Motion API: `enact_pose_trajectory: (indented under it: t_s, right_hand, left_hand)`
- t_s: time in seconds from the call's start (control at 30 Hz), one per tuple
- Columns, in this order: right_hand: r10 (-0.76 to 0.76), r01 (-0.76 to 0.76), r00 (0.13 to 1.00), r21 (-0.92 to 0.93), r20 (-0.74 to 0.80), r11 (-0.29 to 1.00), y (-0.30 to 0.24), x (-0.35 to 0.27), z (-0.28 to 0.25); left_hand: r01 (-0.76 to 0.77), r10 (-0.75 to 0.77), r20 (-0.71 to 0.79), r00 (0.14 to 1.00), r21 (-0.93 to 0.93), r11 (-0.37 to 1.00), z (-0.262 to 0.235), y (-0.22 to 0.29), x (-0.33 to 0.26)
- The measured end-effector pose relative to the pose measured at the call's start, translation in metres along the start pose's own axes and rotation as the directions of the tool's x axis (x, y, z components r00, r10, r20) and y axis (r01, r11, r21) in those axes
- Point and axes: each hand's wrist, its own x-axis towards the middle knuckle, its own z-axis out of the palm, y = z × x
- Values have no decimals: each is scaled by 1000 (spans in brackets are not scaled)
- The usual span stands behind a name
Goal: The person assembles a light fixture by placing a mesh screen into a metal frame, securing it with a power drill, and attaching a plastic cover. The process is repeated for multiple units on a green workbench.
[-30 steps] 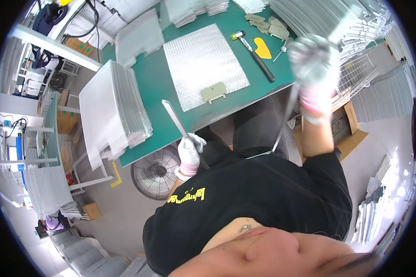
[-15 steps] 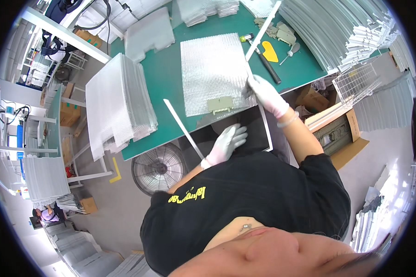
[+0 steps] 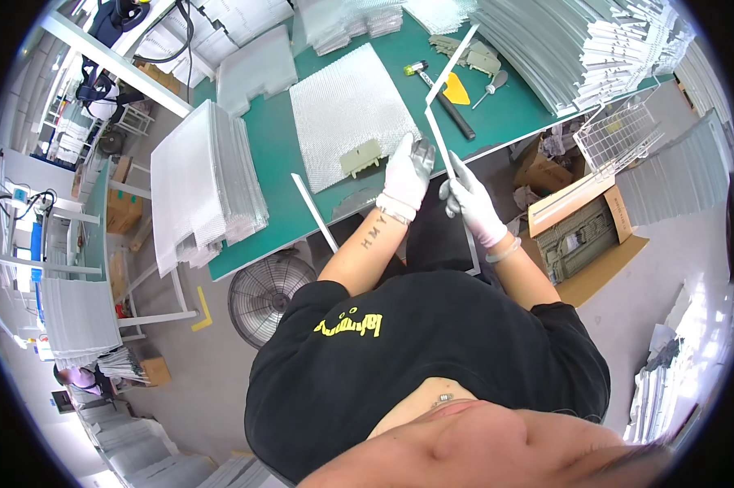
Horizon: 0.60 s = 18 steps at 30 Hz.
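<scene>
Frame strip (image 3: 439,140): white | sheet (image 3: 347,110): silvery, finely dimpled | bracket (image 3: 360,159): olive-grey (nearly khaki) | tabletop (image 3: 276,146): green | scraper (image 3: 456,91): yellow

On the table (image 3: 269,142), the mesh sheet (image 3: 347,106) lies between stacked panels (image 3: 190,175) and hammer (image 3: 458,119).

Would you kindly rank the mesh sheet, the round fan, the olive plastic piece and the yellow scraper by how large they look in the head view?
Largest to smallest, by visible area:
1. Mesh sheet
2. Round fan, partly hidden
3. Olive plastic piece
4. Yellow scraper
</scene>
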Motion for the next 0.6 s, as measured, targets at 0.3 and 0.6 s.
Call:
enact_pose_trajectory:
  t_s: [0.3,0.6]
  right_hand:
    - [99,-107,993,126,71,986,1,-3,3]
    - [59,-92,987,233,147,968,1,-27,1]
  left_hand:
    - [-53,51,100,994,14,999,-11,-4,10]
    - [-188,176,90,980,144,972,0,-10,8]
